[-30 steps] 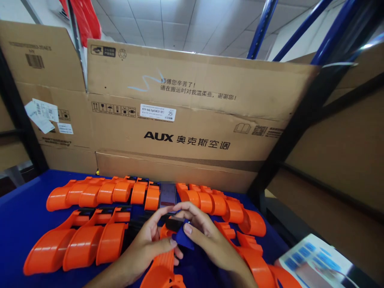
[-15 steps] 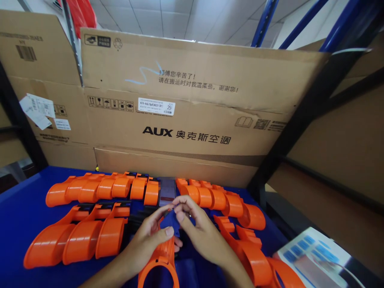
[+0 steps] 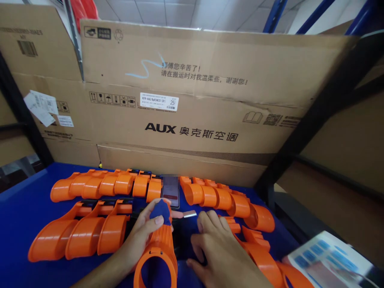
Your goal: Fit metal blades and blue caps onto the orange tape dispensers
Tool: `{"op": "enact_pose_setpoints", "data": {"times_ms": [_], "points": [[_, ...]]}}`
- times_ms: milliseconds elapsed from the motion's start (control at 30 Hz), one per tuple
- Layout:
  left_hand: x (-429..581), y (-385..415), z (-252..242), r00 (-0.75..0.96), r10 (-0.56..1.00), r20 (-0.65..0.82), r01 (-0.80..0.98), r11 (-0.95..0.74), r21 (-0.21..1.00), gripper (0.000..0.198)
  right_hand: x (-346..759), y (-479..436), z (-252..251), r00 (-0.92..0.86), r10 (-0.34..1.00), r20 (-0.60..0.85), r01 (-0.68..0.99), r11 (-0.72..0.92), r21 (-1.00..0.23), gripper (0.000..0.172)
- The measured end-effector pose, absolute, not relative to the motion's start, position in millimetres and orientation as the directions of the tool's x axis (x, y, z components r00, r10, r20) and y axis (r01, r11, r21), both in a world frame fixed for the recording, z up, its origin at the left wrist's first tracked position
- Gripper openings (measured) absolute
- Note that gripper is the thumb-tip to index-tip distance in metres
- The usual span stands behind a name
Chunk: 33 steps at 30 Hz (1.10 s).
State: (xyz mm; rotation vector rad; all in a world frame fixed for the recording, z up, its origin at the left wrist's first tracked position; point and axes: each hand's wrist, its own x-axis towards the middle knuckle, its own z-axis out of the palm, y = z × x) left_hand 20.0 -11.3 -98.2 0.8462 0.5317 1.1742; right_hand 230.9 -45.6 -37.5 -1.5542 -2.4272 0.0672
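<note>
In front of the dark rectangular phone (image 3: 171, 196), the left hand (image 3: 141, 232) grips an orange plastic ring-ended part (image 3: 163, 240) with an angular blue piece (image 3: 161, 212). Right of the phone, the right hand (image 3: 216, 240) curls its fingers near a flat silver strip (image 3: 189, 214); I cannot tell whether they hold anything.

orange part (image 3: 162, 239): smooth plastic, faint gloss | blue piece (image 3: 162, 212): matt | strip (image 3: 190, 214): shiny, metal-looking | carton (image 3: 198, 106): matt cardboard
</note>
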Motion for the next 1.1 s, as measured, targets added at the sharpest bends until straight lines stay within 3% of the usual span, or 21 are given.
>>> {"op": "enact_pose_setpoints", "data": {"times_ms": [233, 400, 633, 900, 1000, 1100], "points": [[20.5, -18.4, -84.5, 0.260, 0.965, 0.021, -0.568, 0.136, 0.812, 0.039, 226.6, -40.1, -62.2, -0.419, 0.877, 0.236, 0.894, 0.444, -0.060, 0.012], [20.3, -22.0, -82.2, 0.267, 0.964, -0.005, -0.579, 0.165, 0.798, 0.036, 224.6, -37.8, -50.7, -0.415, 0.851, 0.322, 0.879, 0.466, -0.099, 0.010], [22.9, -20.5, -81.7, 0.262, 0.965, 0.021, -0.650, 0.160, 0.742, 0.037, 231.2, -27.8, -27.9, -0.341, 0.851, 0.400, 0.784, 0.492, -0.378, 0.021], [21.8, -27.3, -78.8, 0.405, 0.908, 0.107, -0.473, 0.107, 0.875, 0.043, 231.7, -13.4, -35.4, 0.076, 0.904, 0.421, 0.582, 0.303, -0.755, 0.033], [22.8, -27.5, -82.3, 0.368, 0.924, 0.104, -0.497, 0.101, 0.862, 0.041, 226.5, -12.9, -35.1, 0.019, 0.925, 0.379, 0.407, 0.339, -0.848, 0.033], [24.7, -24.4, -85.1, 0.323, 0.946, 0.030, -0.614, 0.185, 0.767, 0.043, 221.4, -13.7, -34.9, -0.137, 0.934, 0.331, 0.233, 0.355, -0.906, 0.027]]}}
